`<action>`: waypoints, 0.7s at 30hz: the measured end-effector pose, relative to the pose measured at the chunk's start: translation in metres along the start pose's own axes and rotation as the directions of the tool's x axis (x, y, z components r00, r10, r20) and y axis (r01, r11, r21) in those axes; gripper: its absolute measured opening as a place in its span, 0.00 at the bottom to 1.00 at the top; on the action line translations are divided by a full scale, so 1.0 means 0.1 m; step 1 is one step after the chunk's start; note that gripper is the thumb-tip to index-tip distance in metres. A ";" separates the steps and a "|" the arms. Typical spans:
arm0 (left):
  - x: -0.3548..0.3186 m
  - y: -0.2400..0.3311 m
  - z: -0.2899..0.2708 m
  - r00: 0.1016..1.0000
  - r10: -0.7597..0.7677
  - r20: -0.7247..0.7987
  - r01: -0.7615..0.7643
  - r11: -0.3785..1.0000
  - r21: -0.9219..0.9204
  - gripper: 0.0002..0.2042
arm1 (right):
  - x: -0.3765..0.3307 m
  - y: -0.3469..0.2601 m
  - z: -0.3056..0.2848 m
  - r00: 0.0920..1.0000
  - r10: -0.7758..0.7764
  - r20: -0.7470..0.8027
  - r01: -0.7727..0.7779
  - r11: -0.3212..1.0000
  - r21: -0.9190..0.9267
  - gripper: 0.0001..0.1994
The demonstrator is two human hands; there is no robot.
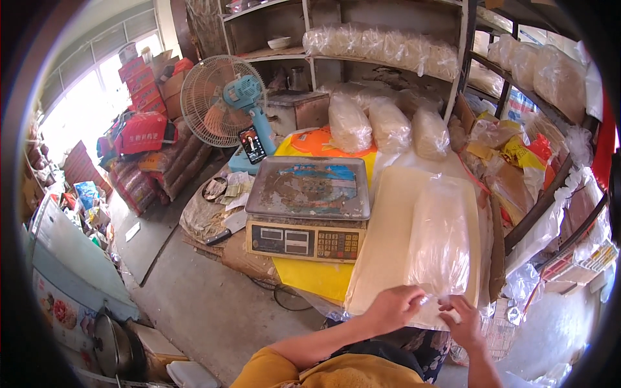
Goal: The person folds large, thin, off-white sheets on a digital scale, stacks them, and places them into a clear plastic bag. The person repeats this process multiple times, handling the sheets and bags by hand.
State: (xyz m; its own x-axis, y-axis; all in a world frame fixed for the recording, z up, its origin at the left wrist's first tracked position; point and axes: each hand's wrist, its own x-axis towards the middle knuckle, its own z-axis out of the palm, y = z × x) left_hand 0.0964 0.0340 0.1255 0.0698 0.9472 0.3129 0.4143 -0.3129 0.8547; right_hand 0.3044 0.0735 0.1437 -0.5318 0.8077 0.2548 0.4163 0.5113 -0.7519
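Note:
A long clear plastic bag point(440, 239) with pale contents lies on a stack of cream-coloured sheets point(381, 239). Its gathered near end points toward me. My left hand point(396, 306) pinches the left side of that end between thumb and fingers. On the other side, my right hand point(462, 320) has its fingers curled at the bag's edge and seems to grip the plastic. What the bag contains is too blurred to name. To the left of the sheets stands a bench scale point(304, 207) with a worn metal pan.
Several filled clear bags point(391, 126) stand behind the scale, with more on the shelf point(381, 48). A blue fan point(242, 97) and a phone point(252, 143) are at the back left. A knife point(220, 237) lies left of the scale. Cardboard and plastic wrappings point(517, 152) crowd the right.

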 end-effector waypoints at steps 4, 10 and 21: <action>0.04 0.21 0.11 0.969 0.198 0.149 -0.158 0.956 -0.246 0.11 | 0.08 0.17 0.09 0.956 -0.287 0.055 0.291 0.920 -0.263 0.11; 0.18 -0.17 0.27 0.942 0.335 -0.033 -0.335 0.942 0.001 0.11 | 0.12 0.21 0.08 0.935 -0.352 0.044 0.354 0.917 -0.183 0.06; 0.20 -0.23 0.42 0.998 0.053 -0.016 -0.054 0.997 -0.055 0.07 | 0.09 -0.01 0.16 0.924 -0.348 -0.156 0.231 0.837 -0.497 0.09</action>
State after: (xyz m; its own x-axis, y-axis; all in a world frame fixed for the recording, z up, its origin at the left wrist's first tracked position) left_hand 0.1262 0.0632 0.0952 0.0769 0.9281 0.3644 0.3592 -0.3667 0.8582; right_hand 0.2874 0.0760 0.1369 -0.5214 0.6146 0.5919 0.5918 0.7602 -0.2681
